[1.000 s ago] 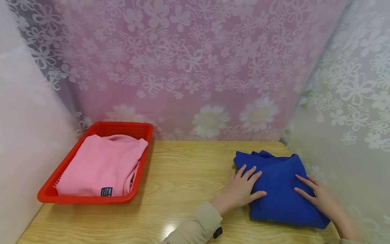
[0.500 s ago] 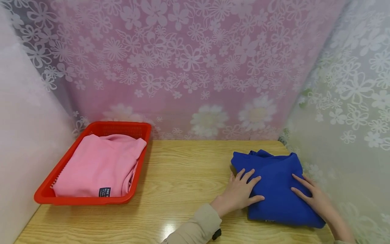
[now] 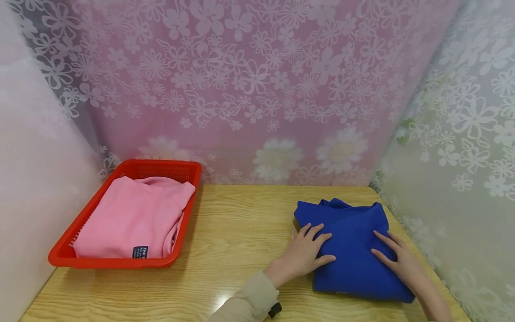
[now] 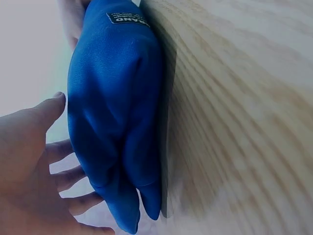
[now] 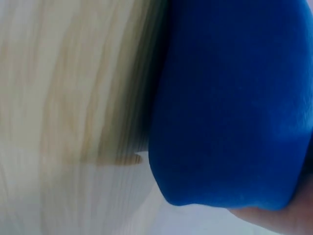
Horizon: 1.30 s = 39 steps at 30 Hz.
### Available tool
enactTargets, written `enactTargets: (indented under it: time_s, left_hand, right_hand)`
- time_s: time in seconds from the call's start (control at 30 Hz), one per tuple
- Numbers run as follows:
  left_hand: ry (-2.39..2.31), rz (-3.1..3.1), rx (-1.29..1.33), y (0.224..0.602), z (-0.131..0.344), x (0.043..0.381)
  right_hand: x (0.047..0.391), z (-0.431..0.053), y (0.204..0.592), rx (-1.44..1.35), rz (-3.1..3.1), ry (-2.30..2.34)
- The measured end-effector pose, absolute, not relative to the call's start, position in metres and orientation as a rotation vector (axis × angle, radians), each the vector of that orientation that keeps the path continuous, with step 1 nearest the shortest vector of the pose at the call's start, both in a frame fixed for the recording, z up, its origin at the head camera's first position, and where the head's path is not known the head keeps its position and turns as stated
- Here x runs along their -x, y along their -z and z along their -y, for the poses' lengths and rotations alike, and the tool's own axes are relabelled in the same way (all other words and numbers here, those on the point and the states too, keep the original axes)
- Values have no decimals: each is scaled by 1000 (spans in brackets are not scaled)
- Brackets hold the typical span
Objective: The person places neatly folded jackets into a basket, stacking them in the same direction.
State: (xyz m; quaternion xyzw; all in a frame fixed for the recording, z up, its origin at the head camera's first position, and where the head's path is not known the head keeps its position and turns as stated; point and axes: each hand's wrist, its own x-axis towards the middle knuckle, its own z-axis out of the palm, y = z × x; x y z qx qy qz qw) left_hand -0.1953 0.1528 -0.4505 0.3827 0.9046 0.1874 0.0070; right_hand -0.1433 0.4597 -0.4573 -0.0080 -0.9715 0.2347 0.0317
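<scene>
A folded blue garment (image 3: 350,250) lies in a thick bundle on the right part of the table. My left hand (image 3: 303,252) rests on its left side with fingers spread and straight. On the opposite side, my right hand (image 3: 402,261) touches its upper face with extended fingers. The left wrist view shows the bundle's layered edge and a dark label (image 4: 127,18), the left hand (image 4: 36,171) alongside it. In the right wrist view the blue cloth (image 5: 230,107) fills most of the picture, and only a bit of the right hand (image 5: 288,210) shows.
A red plastic basket (image 3: 177,258) stands at the left of the wooden table (image 3: 237,232), holding a folded pink garment (image 3: 134,219) with a dark label. A flowered pink curtain (image 3: 249,89) hangs behind. Pale sheets border both sides; the right one (image 3: 470,179) is patterned.
Both hands have shifted left, and the blue garment has slid left across the table with them, away from the right edge. The basket and pink garment stay in place.
</scene>
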Motion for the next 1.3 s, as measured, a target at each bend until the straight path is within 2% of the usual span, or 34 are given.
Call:
enactTargets:
  time_s: [0.97,1.17,1.3]
  left_hand:
    - [-724,-2963,-972,447,-70,203]
    - [-677,-2970,-995,446,-71,204]
    - [-611,-2920,-1095,448,-74,205]
  right_hand:
    - [166,-338,456,10,2932,-630]
    - [165,-338,456,-9,2940,-685]
    - [158,-361,457,-224,2897,-715]
